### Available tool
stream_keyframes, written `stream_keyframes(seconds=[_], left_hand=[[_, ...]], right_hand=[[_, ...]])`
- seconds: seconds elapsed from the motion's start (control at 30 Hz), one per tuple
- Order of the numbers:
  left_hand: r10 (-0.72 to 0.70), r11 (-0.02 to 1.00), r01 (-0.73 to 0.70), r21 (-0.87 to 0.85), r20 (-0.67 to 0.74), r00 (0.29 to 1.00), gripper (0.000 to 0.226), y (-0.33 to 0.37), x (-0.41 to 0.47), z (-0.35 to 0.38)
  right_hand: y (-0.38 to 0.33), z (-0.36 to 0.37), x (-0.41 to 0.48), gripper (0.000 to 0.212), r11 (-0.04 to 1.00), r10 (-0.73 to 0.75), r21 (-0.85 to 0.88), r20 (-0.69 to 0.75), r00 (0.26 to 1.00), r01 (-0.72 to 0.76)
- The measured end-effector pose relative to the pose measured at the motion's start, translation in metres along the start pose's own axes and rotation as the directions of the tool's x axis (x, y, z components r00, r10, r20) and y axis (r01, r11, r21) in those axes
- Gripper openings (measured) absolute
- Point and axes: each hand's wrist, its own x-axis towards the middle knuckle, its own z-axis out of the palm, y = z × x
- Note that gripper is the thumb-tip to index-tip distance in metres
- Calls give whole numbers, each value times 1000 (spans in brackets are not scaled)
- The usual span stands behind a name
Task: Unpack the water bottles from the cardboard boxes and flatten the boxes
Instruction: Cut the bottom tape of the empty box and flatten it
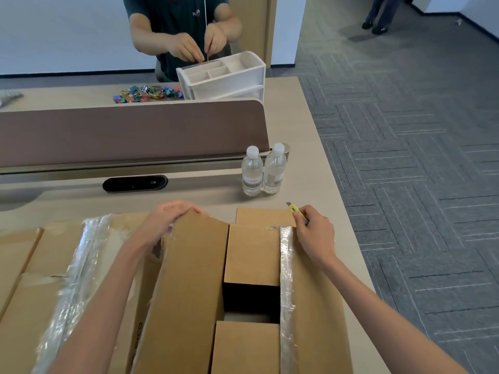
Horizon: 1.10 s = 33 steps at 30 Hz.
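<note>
A large cardboard box (251, 255) stands open in front of me on the desk, its flaps spread and a dark gap showing inside. My left hand (168, 220) grips the far end of the raised left flap (189, 279). My right hand (313, 229) holds a yellow utility knife (294, 210) at the far corner of the right flap, beside a strip of clear tape (286, 287). Two water bottles (263, 170) stand upright on the desk beyond the box. A second taped cardboard box (54, 265) lies to the left.
A brown desk divider (129, 130) runs across behind the box. Beyond it another person handles a white drawer organizer (226, 74), with a pile of coloured binder clips (148, 93) beside it. The desk's right edge (348, 211) drops to grey carpet.
</note>
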Motion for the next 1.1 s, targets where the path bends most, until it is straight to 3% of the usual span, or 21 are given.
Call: stream_keyframes(seconds=[0.1,0.27,0.4,0.57,0.7,0.8,0.87,0.93,1.0,1.1], left_hand=[[-96,988,114,104,-167,981,36,-29,4,7],[-209,972,231,28,-334,919,40,-65,10,59],[-346,938,336,-86,-317,883,54,-86,19,94],[-333,925,375,64,-342,879,51,-84,30,105],[-176,929,280,243,-376,910,37,-76,33,93],[33,909,120,400,-354,935,50,-50,29,95],[205,896,-30,444,-351,914,51,-24,25,106],[325,883,-137,449,-372,869,37,3,19,123],[264,900,-97,424,-356,896,20,26,12,143],[-37,936,83,341,-142,989,39,47,8,173]], right_hand=[[0,1,0,18,1000,-5,-18,-9,1000,4],[2,3,1,18,1000,-7,-16,-14,1000,7],[3,4,1,19,1000,-13,-16,-19,1000,13],[4,4,1,19,1000,-11,-20,-16,1000,10],[3,3,2,20,1000,-13,-20,-12,1000,13],[2,1,3,20,1000,15,6,24,1000,-15],[0,-4,5,18,999,47,23,82,996,-49],[-5,-11,10,13,989,94,95,157,983,-109],[-9,-20,17,7,949,132,248,243,961,-193],[-11,-38,29,10,906,69,369,358,931,-209]])
